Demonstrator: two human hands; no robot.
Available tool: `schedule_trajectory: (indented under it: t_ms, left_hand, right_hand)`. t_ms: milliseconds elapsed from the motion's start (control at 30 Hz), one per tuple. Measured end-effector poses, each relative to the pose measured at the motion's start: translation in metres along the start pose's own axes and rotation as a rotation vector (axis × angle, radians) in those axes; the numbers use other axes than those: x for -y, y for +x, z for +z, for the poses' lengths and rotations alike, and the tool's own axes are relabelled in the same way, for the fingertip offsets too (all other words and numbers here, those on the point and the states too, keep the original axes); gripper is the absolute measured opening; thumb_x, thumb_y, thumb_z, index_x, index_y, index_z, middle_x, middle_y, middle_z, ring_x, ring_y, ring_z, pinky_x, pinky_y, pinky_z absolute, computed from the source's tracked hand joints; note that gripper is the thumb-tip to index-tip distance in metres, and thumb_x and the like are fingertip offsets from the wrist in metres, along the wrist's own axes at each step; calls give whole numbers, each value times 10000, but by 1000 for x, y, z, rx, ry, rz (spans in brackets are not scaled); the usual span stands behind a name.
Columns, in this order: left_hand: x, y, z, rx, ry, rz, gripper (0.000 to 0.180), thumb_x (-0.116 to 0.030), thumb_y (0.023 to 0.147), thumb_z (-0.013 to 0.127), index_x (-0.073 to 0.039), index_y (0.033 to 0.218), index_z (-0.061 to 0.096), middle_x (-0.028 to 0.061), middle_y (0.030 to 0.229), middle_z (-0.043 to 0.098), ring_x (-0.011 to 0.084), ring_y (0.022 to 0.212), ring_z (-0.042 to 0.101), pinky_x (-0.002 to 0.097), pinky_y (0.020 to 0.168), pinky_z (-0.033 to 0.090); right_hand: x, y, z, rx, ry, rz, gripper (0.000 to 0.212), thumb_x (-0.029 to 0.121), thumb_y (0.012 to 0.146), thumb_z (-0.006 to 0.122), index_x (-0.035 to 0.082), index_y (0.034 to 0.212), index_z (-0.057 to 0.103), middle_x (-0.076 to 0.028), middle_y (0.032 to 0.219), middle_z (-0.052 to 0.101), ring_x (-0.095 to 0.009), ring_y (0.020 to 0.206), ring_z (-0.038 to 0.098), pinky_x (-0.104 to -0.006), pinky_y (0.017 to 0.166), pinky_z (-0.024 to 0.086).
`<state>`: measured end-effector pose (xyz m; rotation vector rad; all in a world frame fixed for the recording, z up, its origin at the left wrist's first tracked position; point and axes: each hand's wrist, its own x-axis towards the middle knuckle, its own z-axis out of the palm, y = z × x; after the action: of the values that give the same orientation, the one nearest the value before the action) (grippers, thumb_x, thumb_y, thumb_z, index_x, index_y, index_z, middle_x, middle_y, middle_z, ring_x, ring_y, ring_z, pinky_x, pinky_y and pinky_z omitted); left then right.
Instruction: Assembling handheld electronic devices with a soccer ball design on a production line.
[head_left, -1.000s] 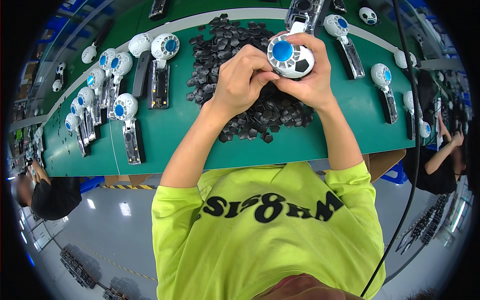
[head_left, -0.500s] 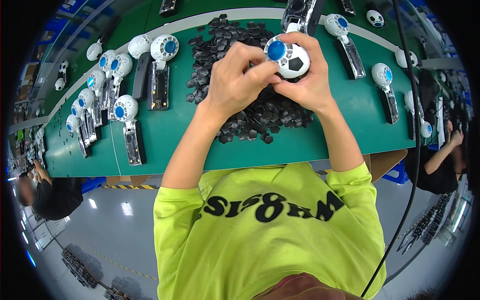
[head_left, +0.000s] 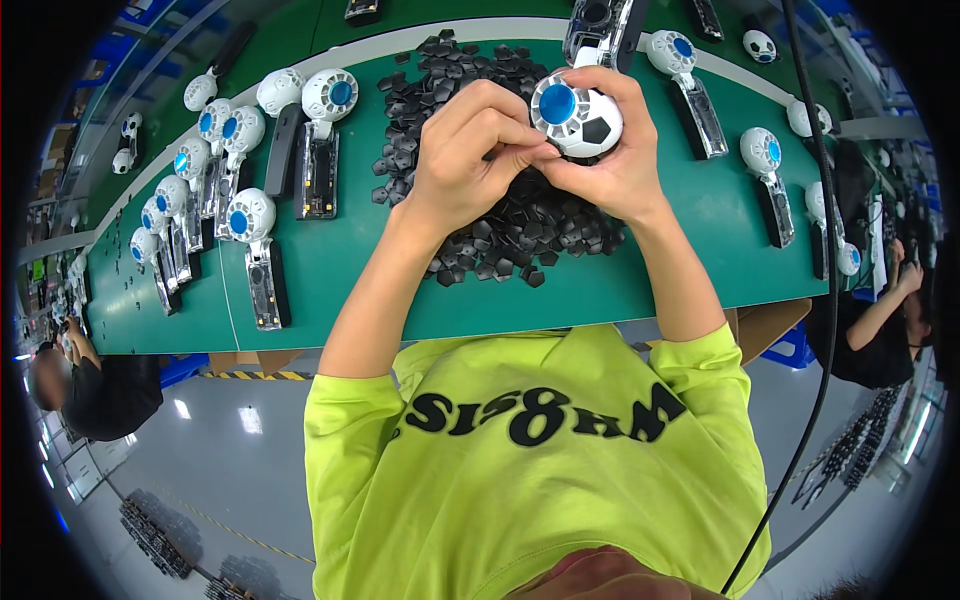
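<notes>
My right hand (head_left: 622,150) is wrapped round the far and right sides of a white football-shaped head (head_left: 606,112) of a handheld fan. A blue disc faces left on it, and a black pentagon patch shows on its near side. Beyond the head stretches the fan's handle (head_left: 598,35), with clear and dark parts. My left hand (head_left: 468,155) is closed, thumb and forefinger pinched against the ball's lower left edge. Whatever lies between those fingertips is hidden. Beneath both hands spreads a heap of black pentagon pieces (head_left: 500,245).
Similar fans stand or lie on the green table (head_left: 370,300), several at left, including one near fan (head_left: 252,220), others at right, like one fan (head_left: 765,155). A black cable (head_left: 822,200) hangs down the right side. Co-workers sit at far left (head_left: 110,395) and far right (head_left: 875,340).
My left thumb and forefinger have slid down from beside the blue disc to the ball's lower edge. The ball has turned slightly in my right hand, which keeps its hold.
</notes>
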<state>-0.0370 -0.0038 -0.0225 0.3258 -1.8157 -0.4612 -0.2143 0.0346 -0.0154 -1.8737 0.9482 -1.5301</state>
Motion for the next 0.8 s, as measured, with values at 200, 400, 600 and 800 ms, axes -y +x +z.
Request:
schedule_trajectory:
  t_ms: [200, 400, 600, 800]
  left_hand:
    - [-2, 6, -7, 84, -94, -65, 296, 2, 673, 818, -75, 925, 681, 31, 845, 597, 141, 697, 531, 235, 566, 456]
    - [-11, 7, -2, 55, -177, -321, 470, -40, 707, 800, -53, 1156, 661, 90, 1061, 669, 205, 858, 623, 269, 697, 522]
    - [-6, -3, 0, 205, -175, -261, 607, -95, 756, 769, -25, 1330, 587, 130, 1327, 617, 274, 1052, 648, 330, 872, 525]
    - [-6, 1, -6, 249, -65, -252, 604, -110, 782, 750, -10, 1349, 569, 131, 1351, 612, 280, 1076, 646, 349, 921, 505]
  right_hand:
    - [-2, 1, 0, 25, -81, -44, 692, -58, 574, 765, 70, 1216, 541, -104, 1157, 641, -212, 980, 638, -292, 877, 523]
    - [0, -2, -1, 33, 12, -32, 648, -47, 557, 763, 60, 1169, 580, -98, 1132, 651, -196, 946, 631, -281, 851, 514]
    - [6, -8, -3, 32, 35, 20, 587, -30, 550, 755, 47, 1117, 621, -90, 1109, 663, -180, 908, 619, -273, 824, 501]
    - [8, 3, -1, 24, -43, -2, 559, -12, 571, 736, 35, 1119, 635, -81, 1073, 676, -185, 888, 615, -276, 812, 491]
